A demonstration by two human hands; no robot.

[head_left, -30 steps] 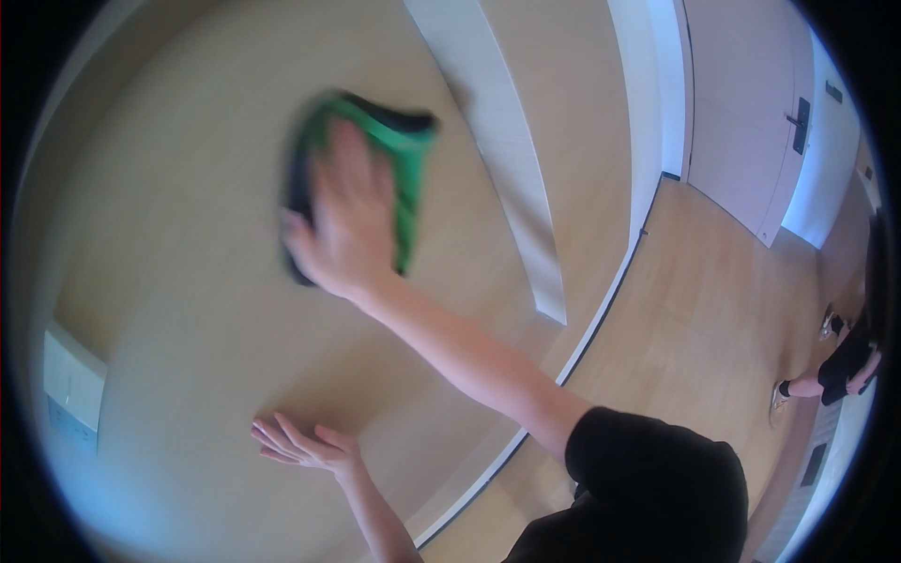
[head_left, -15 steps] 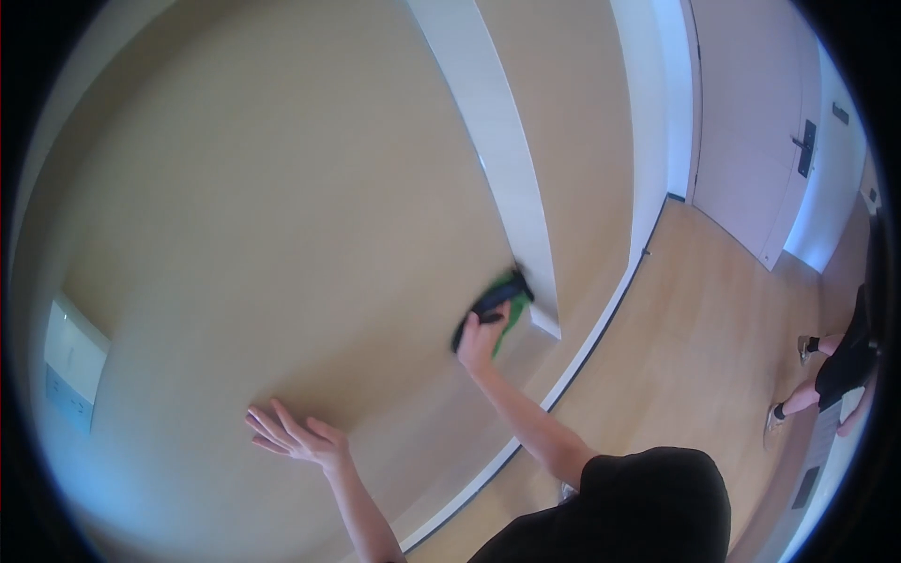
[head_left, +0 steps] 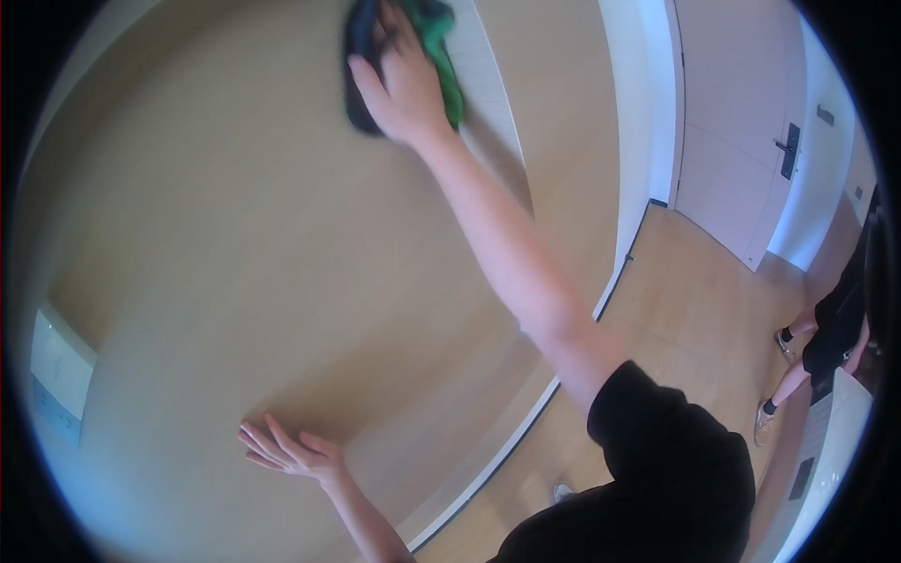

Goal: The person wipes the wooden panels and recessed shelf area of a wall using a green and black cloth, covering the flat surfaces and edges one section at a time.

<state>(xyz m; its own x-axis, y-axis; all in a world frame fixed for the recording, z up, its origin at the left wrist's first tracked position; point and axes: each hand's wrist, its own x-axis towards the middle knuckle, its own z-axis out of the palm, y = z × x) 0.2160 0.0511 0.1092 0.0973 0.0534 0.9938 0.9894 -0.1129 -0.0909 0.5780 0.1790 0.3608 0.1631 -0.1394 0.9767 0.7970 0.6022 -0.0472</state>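
We look mid-wipe, done/left share of wall [head_left: 235, 263] unclear: right hand [head_left: 405, 89] over cloth [head_left: 441, 42] at strip [head_left: 481, 80], can't tell if clamped; left hand [head_left: 296, 456] left of strip, fingers apart.

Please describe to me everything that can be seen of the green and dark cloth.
The cloth is two-coloured: bright green on its right side, dark, almost black, on its left. It looks soft, with creases and loose, uneven edges. The right hand covers its middle, and the grip appears to press it flat against the pale wall. Its green side overlaps the white strip in the view. The upper frame edge cuts it off, and slight blur hides its weave.
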